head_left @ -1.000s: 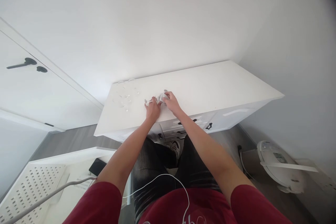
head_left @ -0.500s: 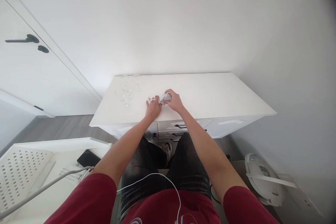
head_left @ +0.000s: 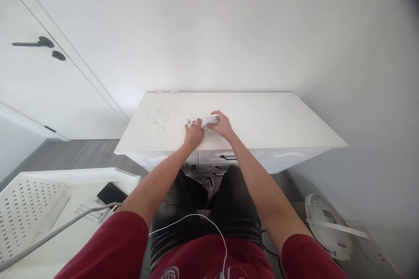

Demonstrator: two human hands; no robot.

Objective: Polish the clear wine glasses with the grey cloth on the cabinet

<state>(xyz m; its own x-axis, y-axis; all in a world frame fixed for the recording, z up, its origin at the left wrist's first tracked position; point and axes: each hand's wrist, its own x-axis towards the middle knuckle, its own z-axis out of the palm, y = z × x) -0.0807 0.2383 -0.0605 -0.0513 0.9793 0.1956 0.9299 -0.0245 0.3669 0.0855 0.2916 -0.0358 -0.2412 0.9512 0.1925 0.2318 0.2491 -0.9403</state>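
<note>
Both my hands work close together over the middle of a white cabinet top (head_left: 278, 117). My left hand (head_left: 194, 134) is closed around a clear stemmed glass (head_left: 191, 122) lying on its side; only its foot and stem show. My right hand (head_left: 223, 124) is closed on a white cloth (head_left: 209, 121) bunched against the glass's bowl. The two hands almost touch.
Several clear glasses (head_left: 160, 109) stand at the cabinet's far left corner. Drawers with black handles (head_left: 227, 157) sit below the top. A white door with a black handle (head_left: 36, 44) is at left. A perforated white shelf (head_left: 29, 200) with a black phone (head_left: 111, 192) is near left. A round white appliance (head_left: 327, 224) sits on the floor at right.
The view has swung and steadied, so the cabinet now lies square in front of me. My hands stay on the glass and cloth; the right hand has shifted slightly along the glass.
</note>
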